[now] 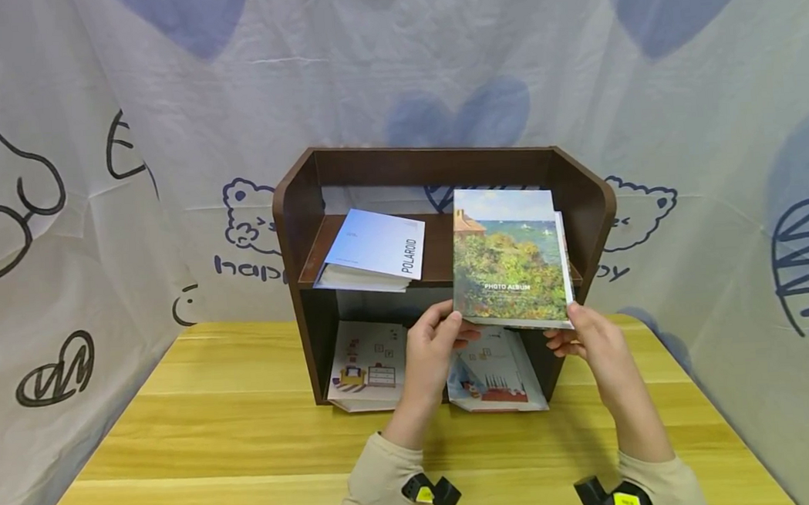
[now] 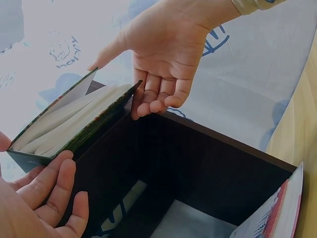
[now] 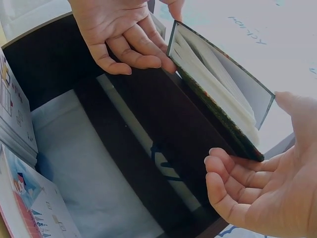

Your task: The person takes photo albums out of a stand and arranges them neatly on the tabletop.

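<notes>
A photo album (image 1: 509,258) with a painted seaside garden on its cover is held by both hands at the right side of the upper shelf. My left hand (image 1: 430,347) pinches its near left corner, thumb at the cover and fingers beneath. At the near right corner, my right hand (image 1: 598,345) grips it likewise. The wrist views show the album's page edges (image 2: 74,119), with the cover slightly lifted from the pages (image 3: 213,84). Left of it, a blue-white Polaroid album (image 1: 376,243) lies on the shelf (image 1: 440,258), jutting over the front edge.
A dark brown two-tier bookshelf (image 1: 295,228) stands on the yellow wooden table (image 1: 199,419). Its lower tier holds illustrated books at left (image 1: 366,363) and right (image 1: 499,382), their front ends sticking out. A printed cloth (image 1: 338,79) hangs behind and along both sides.
</notes>
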Demonstrator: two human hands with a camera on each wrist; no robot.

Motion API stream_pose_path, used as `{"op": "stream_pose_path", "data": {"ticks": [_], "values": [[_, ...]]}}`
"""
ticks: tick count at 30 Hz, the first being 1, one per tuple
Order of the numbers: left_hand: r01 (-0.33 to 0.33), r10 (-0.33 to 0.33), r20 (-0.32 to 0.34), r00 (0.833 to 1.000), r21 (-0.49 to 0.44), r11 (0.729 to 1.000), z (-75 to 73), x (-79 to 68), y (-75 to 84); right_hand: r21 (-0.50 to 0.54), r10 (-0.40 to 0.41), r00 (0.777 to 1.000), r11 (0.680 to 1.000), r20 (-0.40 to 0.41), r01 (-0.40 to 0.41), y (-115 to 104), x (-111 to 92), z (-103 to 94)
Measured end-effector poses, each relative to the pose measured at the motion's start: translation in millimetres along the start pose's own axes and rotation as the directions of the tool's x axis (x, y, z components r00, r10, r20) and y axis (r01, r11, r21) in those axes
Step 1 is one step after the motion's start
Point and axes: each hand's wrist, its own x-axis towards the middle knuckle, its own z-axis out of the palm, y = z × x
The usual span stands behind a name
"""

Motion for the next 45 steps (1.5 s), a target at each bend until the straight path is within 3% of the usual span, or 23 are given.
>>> {"op": "stream_pose_path", "data": {"ticks": [22,36,45], "values": [[0.018,-0.019,0.03,0.999,0.029,0.999,-2.7,-2.7,3.7,0.061,0.02,1.0,0.998,-0.003,-0.02,0,1,-0.8],[0.073,-0.082,0.122,0.989,0.077,0.994,-11.4,-0.1,5.7,0.183,-0.015,0.999,0.983,0.03,0.009,6,1,-3.3],[0.08,-0.092,0.153,0.984,0.083,0.993,-15.0,0.6,7.5,0.243,0.004,1.0,0.97,0.013,-0.007,6,2,-3.4]]}}
